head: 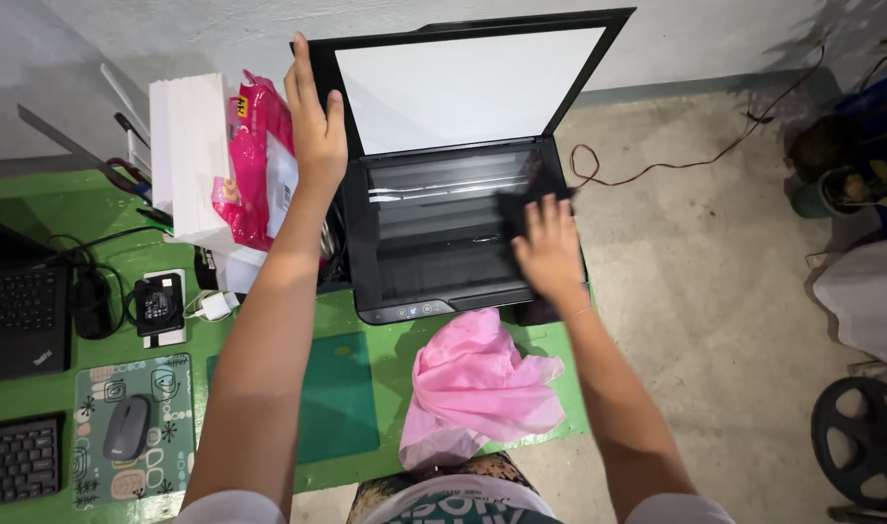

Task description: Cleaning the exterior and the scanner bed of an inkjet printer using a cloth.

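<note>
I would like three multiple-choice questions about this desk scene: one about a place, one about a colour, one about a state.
1. Where does the crumpled pink bag lie?
A. on the desk in front of the scanner
B. on the laptop
C. on the floor

2. What colour is the cloth under the right hand?
A. white
B. black
C. yellow

3. How is the scanner lid?
A. shut
B. taken off
C. raised open

Answers:
1 A, it lies on the green desk before the scanner.
2 B, dark cloth on the glass.
3 C, the left hand holds its edge up.
</note>
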